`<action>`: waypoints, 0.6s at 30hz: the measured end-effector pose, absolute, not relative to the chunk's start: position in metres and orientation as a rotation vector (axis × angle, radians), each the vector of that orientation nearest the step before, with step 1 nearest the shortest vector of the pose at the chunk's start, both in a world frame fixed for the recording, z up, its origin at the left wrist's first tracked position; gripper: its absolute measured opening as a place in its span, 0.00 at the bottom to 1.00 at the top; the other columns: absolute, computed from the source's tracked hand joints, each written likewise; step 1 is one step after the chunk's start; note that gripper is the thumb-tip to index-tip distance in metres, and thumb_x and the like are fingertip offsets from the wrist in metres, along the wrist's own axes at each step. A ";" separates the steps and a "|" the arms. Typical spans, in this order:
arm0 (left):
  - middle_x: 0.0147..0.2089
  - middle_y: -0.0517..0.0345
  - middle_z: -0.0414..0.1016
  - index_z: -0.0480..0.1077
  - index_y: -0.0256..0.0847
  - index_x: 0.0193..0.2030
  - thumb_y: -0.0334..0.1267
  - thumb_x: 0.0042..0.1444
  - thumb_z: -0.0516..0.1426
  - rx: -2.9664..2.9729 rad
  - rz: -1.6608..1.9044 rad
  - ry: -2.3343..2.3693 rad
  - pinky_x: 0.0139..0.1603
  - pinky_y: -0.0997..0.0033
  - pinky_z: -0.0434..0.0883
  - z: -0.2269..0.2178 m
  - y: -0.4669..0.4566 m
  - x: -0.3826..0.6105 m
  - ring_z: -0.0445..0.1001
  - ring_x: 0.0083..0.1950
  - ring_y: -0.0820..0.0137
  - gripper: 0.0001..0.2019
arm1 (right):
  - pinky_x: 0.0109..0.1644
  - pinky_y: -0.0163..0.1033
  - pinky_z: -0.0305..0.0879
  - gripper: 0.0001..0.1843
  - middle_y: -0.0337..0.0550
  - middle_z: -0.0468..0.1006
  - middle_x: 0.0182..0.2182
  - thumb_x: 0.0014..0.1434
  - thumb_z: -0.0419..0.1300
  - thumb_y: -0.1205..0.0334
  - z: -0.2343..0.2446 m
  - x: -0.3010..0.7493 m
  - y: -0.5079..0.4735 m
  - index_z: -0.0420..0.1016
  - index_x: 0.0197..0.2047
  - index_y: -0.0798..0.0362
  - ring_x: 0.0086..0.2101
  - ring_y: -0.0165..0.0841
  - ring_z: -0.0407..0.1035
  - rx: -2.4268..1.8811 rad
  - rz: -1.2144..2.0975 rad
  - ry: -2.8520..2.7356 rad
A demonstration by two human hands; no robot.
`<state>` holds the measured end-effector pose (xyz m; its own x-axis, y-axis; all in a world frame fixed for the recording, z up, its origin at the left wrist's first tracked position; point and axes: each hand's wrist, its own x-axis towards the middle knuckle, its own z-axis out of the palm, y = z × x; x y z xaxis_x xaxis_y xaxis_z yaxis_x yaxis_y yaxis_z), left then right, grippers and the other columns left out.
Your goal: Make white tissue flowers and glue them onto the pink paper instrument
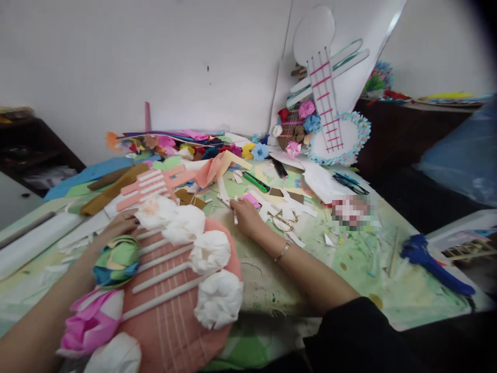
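Observation:
A salmon-pink paper guitar (182,311) fills the near left, with white sticks across its body and thin pale strings. White paper flowers (212,251) line its edges, beside a green and blue flower (118,261) and a pink one (93,321). My left hand (120,225) grips the guitar's upper left edge, its fingertips partly hidden by a white flower. To the right, over the table, my right hand (246,215) is closed in a pinch on a small white paper strip (235,215).
Scissors with gold handles (283,221) lie among paper scraps, near a green box cutter (256,182). At the right is a blue glue gun (435,264). Black-handled scissors (351,184) lie farther back. A white model guitar (328,103) leans against the wall. Colourful paper flowers (260,151) crowd the back.

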<state>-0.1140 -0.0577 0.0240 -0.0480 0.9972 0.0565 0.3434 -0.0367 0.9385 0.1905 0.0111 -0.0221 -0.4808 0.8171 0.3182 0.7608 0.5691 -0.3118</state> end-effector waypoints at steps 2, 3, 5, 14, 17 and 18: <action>0.31 0.54 0.81 0.80 0.40 0.36 0.53 0.37 0.64 1.455 1.031 1.414 0.44 0.60 0.74 0.022 -0.039 -0.111 0.76 0.44 0.53 0.22 | 0.38 0.38 0.58 0.16 0.44 0.73 0.31 0.49 0.57 0.77 -0.018 0.212 0.011 0.70 0.41 0.55 0.36 0.38 0.64 -1.304 0.161 -2.313; 0.31 0.54 0.81 0.79 0.39 0.34 0.52 0.37 0.65 1.448 0.989 1.372 0.44 0.61 0.74 0.021 -0.033 -0.106 0.76 0.43 0.55 0.20 | 0.38 0.38 0.57 0.15 0.44 0.73 0.30 0.48 0.57 0.77 -0.016 0.225 0.010 0.71 0.40 0.55 0.36 0.39 0.64 -1.315 0.151 -2.277; 0.33 0.55 0.81 0.79 0.39 0.34 0.49 0.40 0.66 1.447 0.901 1.284 0.46 0.61 0.74 0.018 -0.025 -0.089 0.76 0.41 0.58 0.18 | 0.38 0.38 0.58 0.13 0.44 0.73 0.29 0.50 0.56 0.75 -0.010 0.254 0.009 0.72 0.38 0.53 0.36 0.39 0.66 -1.331 0.126 -2.194; 0.38 0.49 0.81 0.80 0.38 0.37 0.47 0.42 0.65 1.522 0.619 1.057 0.40 0.68 0.73 0.014 0.032 -0.007 0.76 0.37 0.63 0.17 | 0.37 0.38 0.61 0.10 0.41 0.78 0.30 0.48 0.54 0.71 -0.008 0.339 0.004 0.71 0.34 0.51 0.31 0.36 0.70 -1.458 0.076 -1.899; 0.37 0.48 0.81 0.80 0.39 0.34 0.48 0.44 0.64 1.569 0.516 1.079 0.37 0.71 0.73 0.010 0.042 -0.002 0.76 0.37 0.63 0.15 | 0.36 0.38 0.61 0.11 0.40 0.79 0.30 0.45 0.55 0.72 -0.011 0.344 0.004 0.73 0.33 0.51 0.31 0.36 0.71 -1.465 0.113 -1.942; 0.38 0.48 0.81 0.80 0.39 0.34 0.48 0.44 0.64 1.587 0.499 1.095 0.38 0.71 0.73 0.009 0.043 -0.003 0.76 0.38 0.63 0.15 | 0.37 0.38 0.61 0.10 0.41 0.79 0.30 0.46 0.56 0.71 -0.011 0.344 0.004 0.73 0.33 0.51 0.31 0.36 0.71 -1.467 0.121 -1.948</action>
<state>-0.0028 0.0432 0.0089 0.4861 0.8458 -0.2201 0.3882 0.0167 0.9214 0.3436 0.0036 -0.0114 -0.1276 0.8779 0.4616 0.8138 0.3587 -0.4572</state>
